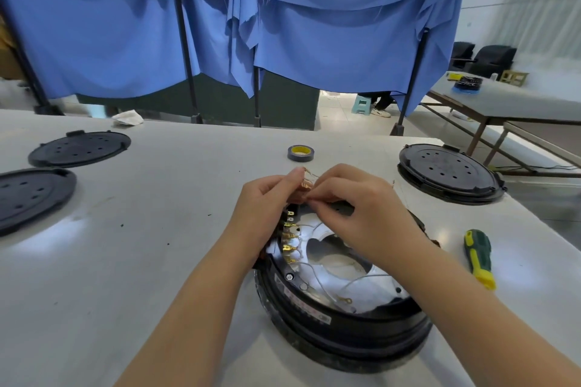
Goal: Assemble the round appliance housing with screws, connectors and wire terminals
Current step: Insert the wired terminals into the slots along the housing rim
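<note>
The white table [157,229] filled the lower two thirds of the frame, and behind it a blue cloth [314,25] hung on dark poles across the whole upper part. The round appliance housing [339,320], black-walled with a bright metal plate inside, stood on the table at lower centre right, directly under my forearms. A second round housing with its perforated black lid [446,171] on sat at the right edge of the table, well apart from mine; two loose black lids lay at the left, one [80,148] farther back and one [31,195] cut by the left edge of the frame. My left hand [267,198] and my right hand [355,198] met above the far rim of the housing, at the centre of the frame. The fingers of both hands were curled and pinched together on a small bundle of copper-coloured wire ends [306,184] held between them; exactly which fingers bore on the wires I could not tell. Along the left inner rim of the housing, just below my left hand, ran a row of brass wire terminals [289,239], and thin white wires [317,276] crossed the metal plate, one ending in a ring terminal [345,300] near the front wall. A green and yellow screwdriver [479,256] lay on the table to the right of the housing, near it but not touching. A roll of dark tape with a yellow core [301,153] lay flat beyond my hands, toward the far edge of the table.
</note>
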A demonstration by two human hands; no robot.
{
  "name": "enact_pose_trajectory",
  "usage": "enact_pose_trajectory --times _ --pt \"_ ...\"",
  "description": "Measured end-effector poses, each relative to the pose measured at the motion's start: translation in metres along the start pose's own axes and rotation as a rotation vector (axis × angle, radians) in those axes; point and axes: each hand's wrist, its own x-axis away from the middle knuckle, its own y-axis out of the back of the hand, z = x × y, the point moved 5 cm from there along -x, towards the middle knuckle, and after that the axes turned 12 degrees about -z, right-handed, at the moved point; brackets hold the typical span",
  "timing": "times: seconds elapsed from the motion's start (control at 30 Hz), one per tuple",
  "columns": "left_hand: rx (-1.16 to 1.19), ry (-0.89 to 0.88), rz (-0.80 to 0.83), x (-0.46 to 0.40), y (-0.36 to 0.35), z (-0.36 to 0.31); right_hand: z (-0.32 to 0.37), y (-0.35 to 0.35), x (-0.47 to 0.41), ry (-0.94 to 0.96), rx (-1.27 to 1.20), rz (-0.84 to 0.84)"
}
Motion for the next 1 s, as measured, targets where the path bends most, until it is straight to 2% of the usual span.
enact_pose_trajectory --times 0.23,0.37,0.5,0.63,1.0 --pt "-0.050 0.060 -0.003 -0.002 0.002 0.006 -0.008 -0.004 0.001 -0.081 -0.075 0.072" --pt "-0.052 0.075 -0.008 -0.003 0.003 0.008 -0.017 0.005 -0.002 -0.174 -0.082 -0.058" --pt "-0.069 0.065 0.005 -0.002 0.001 0.008 -0.024 0.014 -0.002 -0.221 0.052 -0.167" --pt "-0.148 0.011 0.037 0.000 -0.002 0.007 -0.026 0.008 -0.001 -0.201 0.165 -0.083" --pt "-0.227 -0.040 0.056 0.002 -0.008 0.006 -0.046 -0.002 0.006 -0.491 -0.064 -0.018"
